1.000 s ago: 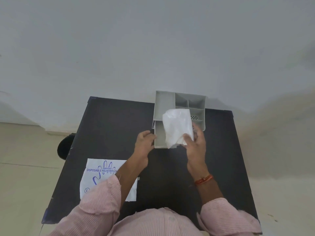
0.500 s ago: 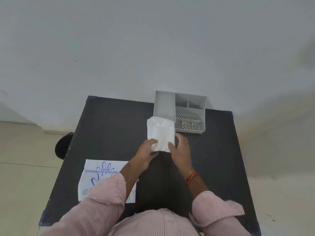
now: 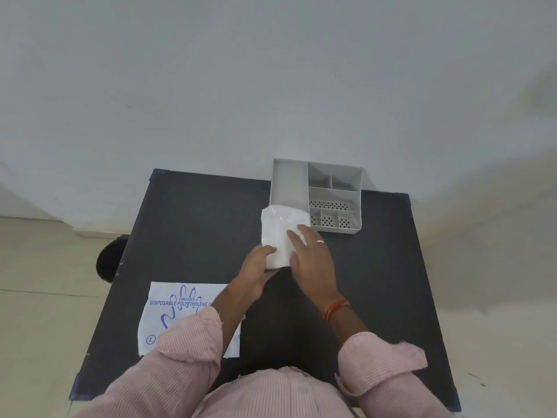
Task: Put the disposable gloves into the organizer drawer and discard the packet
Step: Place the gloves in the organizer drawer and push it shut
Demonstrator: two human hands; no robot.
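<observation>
One view only, from the head camera, looking down on a dark table (image 3: 187,224) set against a pale wall.

Counted: one grey organizer (image 3: 334,191) at the table's far edge, with one long compartment on its left and six smaller ones on its right, three of them along the near side with perforated floors. One white folded stack of gloves (image 3: 278,233) lies over the near end of the long compartment, its near part reaching out over the table. One flat white packet (image 3: 168,315), printed in blue with a hand outline and "DISPOSABLE POLYETHYLENE", lies at the near left of the table, partly under the left sleeve. Two hands are in view, with one red-and-orange thread band (image 3: 335,309) on the right wrist and one ring on a right finger. One dark round object (image 3: 108,260) sits on the floor beside the table's left edge.

The left hand (image 3: 256,273) pinches the stack's near left corner, thumb on top, fingers curled beneath. The right hand (image 3: 313,260) lies flat with fingers spread and extended, pressing on the stack's right side, gripping nothing.

Compared with half a second ago, the right hand has moved from holding the stack's lower edge to lying on top of it, and the stack lies a little flatter. A second ago the right hand held it raised over the organizer.
</observation>
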